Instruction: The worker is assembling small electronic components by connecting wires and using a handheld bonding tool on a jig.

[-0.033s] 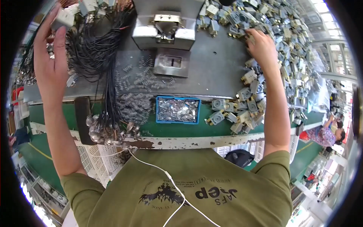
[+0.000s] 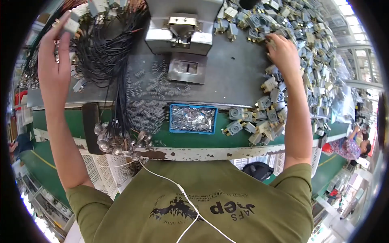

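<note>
At the far left, my left hand (image 2: 54, 67) is raised with its thumb and fingers closed about a small pale grey plastic block (image 2: 71, 26). Beside it hangs a thick bundle of black wires (image 2: 99, 56). Over on the right, my right hand (image 2: 285, 54) reaches to the edge of a large heap of grey and white plastic blocks with brass-coloured parts (image 2: 312, 56). Its fingers are bent, and what lies under them is hidden. Between my hands stands a metal press-like fixture (image 2: 178, 34), with a slotted metal block (image 2: 187, 68) in front.
Loose coil springs (image 2: 146, 115) lie left of a blue tray (image 2: 171, 125) of small metal pieces. Round metal parts (image 2: 117, 143) sit near the worn table edge (image 2: 202, 154), by a dark bar (image 2: 90, 127). A white cable (image 2: 178, 185) hangs over my shirt. Another person (image 2: 348, 146) is far right.
The whole view has shifted slightly, so everything appears a little to the right and lower. My left hand has come down slightly with the pale grey block; my right hand stays at the heap.
</note>
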Demonstrator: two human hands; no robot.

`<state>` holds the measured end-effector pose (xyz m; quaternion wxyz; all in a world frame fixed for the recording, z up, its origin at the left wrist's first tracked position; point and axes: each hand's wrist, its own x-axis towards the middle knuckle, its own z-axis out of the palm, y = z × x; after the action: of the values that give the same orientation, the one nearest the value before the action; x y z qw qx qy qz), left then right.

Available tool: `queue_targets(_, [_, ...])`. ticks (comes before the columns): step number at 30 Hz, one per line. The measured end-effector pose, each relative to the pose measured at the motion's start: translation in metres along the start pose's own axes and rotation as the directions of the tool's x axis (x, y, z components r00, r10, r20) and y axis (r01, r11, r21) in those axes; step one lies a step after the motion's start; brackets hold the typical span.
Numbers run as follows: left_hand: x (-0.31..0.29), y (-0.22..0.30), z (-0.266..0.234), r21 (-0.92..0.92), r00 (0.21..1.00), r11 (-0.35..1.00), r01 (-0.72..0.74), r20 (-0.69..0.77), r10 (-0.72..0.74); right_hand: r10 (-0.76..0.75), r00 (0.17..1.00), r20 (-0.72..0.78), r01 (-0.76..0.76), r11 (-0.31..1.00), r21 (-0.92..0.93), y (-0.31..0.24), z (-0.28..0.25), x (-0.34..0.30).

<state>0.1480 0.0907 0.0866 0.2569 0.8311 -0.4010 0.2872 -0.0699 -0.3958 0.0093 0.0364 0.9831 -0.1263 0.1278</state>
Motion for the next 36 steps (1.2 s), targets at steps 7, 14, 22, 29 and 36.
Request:
queue_targets(7, [-0.007, -0.034, -0.011, 0.338, 0.976, 0.940, 0.045, 0.185, -0.113, 0.074, 0.995, 0.064, -0.081, 0.258, 0.963, -0.084, -0.058, -0.026])
queue_targets(14, [-0.035, 0.064, 0.035, -0.063, 0.744, 0.965, -0.253, 0.626, 0.236, -0.308, 0.906, 0.291, -0.397, -0.378, 0.836, -0.163, -0.051, -0.073])
queue_targets(22, [-0.054, 0.073, 0.052, 0.091, 0.695, 0.912, -0.401, 0.679, 0.238, -0.354, 0.864, 0.359, -0.504, -0.585, 0.636, -0.177, -0.033, -0.089])
queue_targets(29, [-0.058, 0.072, 0.055, 0.054, 0.694, 0.897, -0.439, 0.655, 0.300, -0.268, 0.866, 0.422, -0.495, -0.575, 0.652, -0.174, -0.049, -0.089])
queue_targets(36, [-0.042, 0.074, 0.050, -0.209, 0.748, 0.963, -0.172, 0.608, 0.266, -0.261, 0.893, 0.366, -0.448, -0.572, 0.687, -0.168, -0.060, -0.078])
